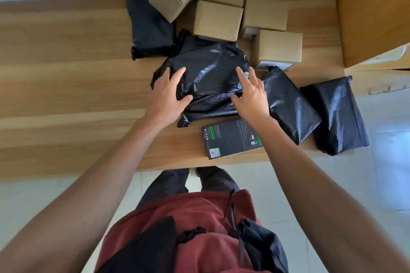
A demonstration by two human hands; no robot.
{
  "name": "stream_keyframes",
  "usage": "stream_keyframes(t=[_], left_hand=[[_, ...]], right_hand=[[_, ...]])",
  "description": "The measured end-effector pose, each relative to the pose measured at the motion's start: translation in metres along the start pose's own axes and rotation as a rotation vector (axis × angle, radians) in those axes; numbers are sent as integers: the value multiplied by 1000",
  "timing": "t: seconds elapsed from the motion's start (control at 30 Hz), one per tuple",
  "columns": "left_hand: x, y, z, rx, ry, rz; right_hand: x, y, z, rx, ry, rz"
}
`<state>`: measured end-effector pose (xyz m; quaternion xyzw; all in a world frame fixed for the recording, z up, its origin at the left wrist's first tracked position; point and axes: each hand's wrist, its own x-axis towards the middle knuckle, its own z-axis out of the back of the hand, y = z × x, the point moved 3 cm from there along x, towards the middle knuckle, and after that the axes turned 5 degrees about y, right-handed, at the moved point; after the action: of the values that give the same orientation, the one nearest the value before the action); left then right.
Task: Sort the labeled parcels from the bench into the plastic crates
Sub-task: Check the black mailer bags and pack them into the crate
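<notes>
A large black plastic parcel [208, 73] lies in the middle of the wooden bench [66, 73]. My left hand [168, 95] rests on its left side with fingers spread. My right hand [250, 93] rests on its right side, fingers also straight. Neither hand curls round the bag. A flat black box with green print [230, 137] lies just in front of the parcel, partly under my right wrist. No label shows on the parcel's upper face. No plastic crate is in view.
Several brown cardboard boxes [218, 20] stand behind the parcel. Another black bag [150, 24] lies at the back left, and two more [288, 102] [337, 115] at the right, the far one overhanging the bench edge. A wooden cabinet [372, 11] rises at the right.
</notes>
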<state>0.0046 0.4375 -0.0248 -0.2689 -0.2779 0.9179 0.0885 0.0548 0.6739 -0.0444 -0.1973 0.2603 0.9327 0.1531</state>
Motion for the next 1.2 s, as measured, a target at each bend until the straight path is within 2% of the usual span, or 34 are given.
stream_keyframes(t=[0.2,0.37,0.6,0.8,0.93,1.07,1.2], left_hand=[[11,-4,0,-14,-7,-9],[15,-11,1,-58,-18,-43],[10,-21,22,-255,-120,-97],[-2,-33,58,-597,-133,-96],[-15,-32,75,-834,-133,-51],[-30,-21,75,-854,-253,22],[-35,-24,64,-918,-160,53]], right_hand=[[15,7,-7,104,67,-36],[14,9,-6,179,40,-64],[9,21,11,243,-123,-68],[-9,45,39,344,-353,68],[-18,54,56,472,-320,2],[-20,61,63,616,-290,-67],[-22,76,60,859,-224,-75]])
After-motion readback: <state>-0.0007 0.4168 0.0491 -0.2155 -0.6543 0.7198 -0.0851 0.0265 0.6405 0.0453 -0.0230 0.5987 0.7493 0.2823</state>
